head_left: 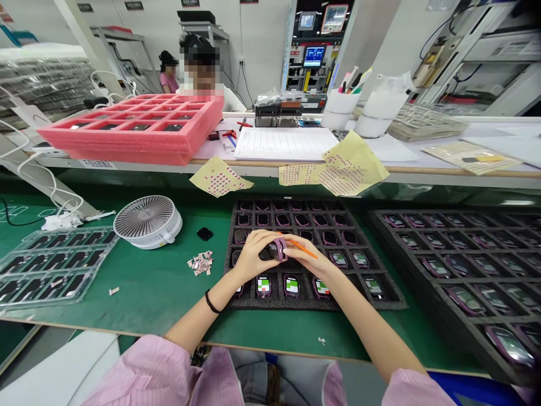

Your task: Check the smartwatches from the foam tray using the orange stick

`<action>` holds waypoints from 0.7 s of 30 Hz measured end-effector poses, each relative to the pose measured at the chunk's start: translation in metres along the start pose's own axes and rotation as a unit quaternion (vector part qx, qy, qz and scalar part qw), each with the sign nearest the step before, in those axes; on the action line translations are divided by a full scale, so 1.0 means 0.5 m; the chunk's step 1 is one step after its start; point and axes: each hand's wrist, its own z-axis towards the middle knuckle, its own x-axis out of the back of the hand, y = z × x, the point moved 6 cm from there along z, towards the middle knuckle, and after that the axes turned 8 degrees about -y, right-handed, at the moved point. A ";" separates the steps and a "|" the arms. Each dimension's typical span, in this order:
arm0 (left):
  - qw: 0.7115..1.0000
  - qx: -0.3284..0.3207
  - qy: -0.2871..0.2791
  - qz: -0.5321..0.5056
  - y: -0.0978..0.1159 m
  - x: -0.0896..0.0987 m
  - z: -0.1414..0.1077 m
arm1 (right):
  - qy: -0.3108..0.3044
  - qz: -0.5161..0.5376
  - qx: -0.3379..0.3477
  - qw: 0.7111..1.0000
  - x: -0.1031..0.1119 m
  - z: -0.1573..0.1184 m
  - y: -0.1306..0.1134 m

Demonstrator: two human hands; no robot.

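Pink striped sleeves (143, 375) led to a left hand (253, 255), curled around a small pink-framed device (278, 249) above a black foam tray (315, 303), and a right hand (306, 260), closed on a thin orange pick (311, 254); a slipping pick could have scratched the device.

Glossy plastic pink-rimmed device (279, 249) over a rough matt black foam tray (276, 301) (pink foam crate (127, 144) at ten o'clock, also matt).
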 end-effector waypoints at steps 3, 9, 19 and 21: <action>1.000 -0.011 0.010 0.010 0.002 0.001 -0.002 | -0.008 0.003 0.000 1.000 -0.002 0.000 -0.003; 1.000 -0.007 -0.004 0.003 0.003 -0.003 -0.003 | -0.027 0.004 0.001 1.000 -0.008 -0.001 -0.003; 1.000 -0.005 -0.028 -0.001 0.009 -0.013 0.000 | -0.016 -0.024 0.017 0.999 -0.005 0.001 0.008; 1.000 -0.010 -0.018 -0.008 0.007 -0.011 0.000 | -0.010 -0.042 0.028 0.999 -0.007 0.004 0.008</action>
